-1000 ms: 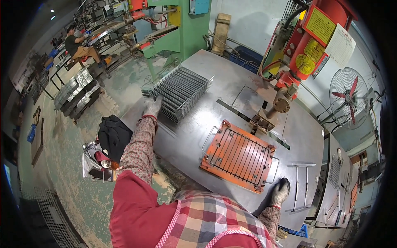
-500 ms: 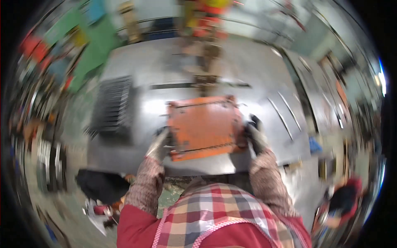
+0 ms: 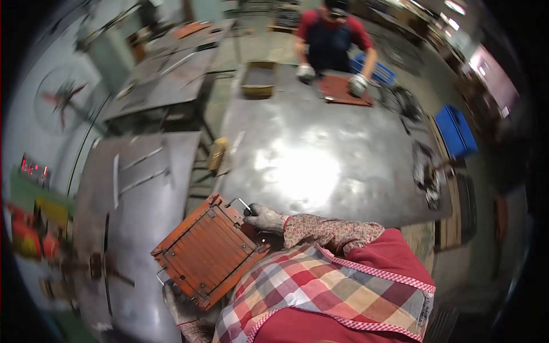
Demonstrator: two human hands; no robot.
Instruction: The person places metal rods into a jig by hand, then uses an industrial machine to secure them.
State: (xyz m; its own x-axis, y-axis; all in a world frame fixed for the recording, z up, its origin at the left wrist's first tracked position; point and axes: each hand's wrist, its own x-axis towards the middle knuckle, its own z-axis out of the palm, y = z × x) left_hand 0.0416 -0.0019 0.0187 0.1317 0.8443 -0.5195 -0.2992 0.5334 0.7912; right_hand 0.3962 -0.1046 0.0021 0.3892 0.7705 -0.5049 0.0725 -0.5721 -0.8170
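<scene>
A square orange-red metal mold [image 3: 209, 251] with a grooved top face and bent wire handles is held tilted at the front of my body. My right hand [image 3: 266, 219], in a grey glove, is closed on the handle at its far right side. My left hand [image 3: 177, 304], also gloved, is closed at the opposite side near the other handle, its fingers partly hidden beneath the edge. The mold hangs over the gap between two metal tables, close to my checked apron.
A large shiny metal table [image 3: 349, 197] lies ahead; across it a co-worker [image 3: 331, 40] touches a similar red plate [image 3: 346, 90]. A cardboard box [image 3: 259, 80] stands on its far left. At left, another metal table [image 3: 137, 228] holds thin metal strips. Blue crates [image 3: 456, 132] stand at right.
My view has turned to the right, from the first table to the one with the co-worker. The mold, earlier over the first table between my hands, is now held against my body.
</scene>
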